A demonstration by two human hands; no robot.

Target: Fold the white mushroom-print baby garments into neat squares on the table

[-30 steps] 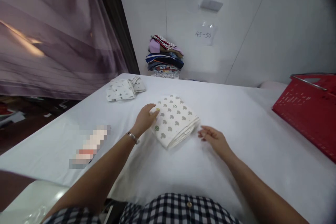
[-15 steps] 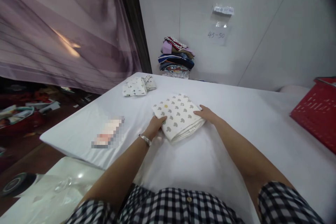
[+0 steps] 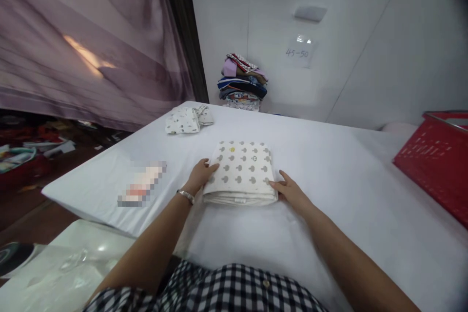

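A folded white cloth (image 3: 239,168) with a grey mushroom-like print and a small yellow figure lies squared up before me. Its layered folded edge faces me, and a small tag shows there. My left hand (image 3: 199,175) is at its left edge, thumb on top and index finger stretched alongside. At the lower right corner, my right hand (image 3: 288,190) has its thumb over the cloth, with the index finger raised off it. The remaining fingers of both hands are partly hidden at the edges. Farther back on the left rests another white printed cloth (image 3: 185,121), loosely folded.
A white sheet covers the table (image 3: 329,165). A pixelated flat object (image 3: 142,185) lies left of my arm. On the right stands a red basket (image 3: 435,161). A clothes stack (image 3: 243,83) sits by the wall, and clear plastic (image 3: 73,273) lies at lower left.
The folded cloth has turned from a slant to face me squarely and come slightly nearer. My left hand has moved left, my right hand down along the cloth's right side.
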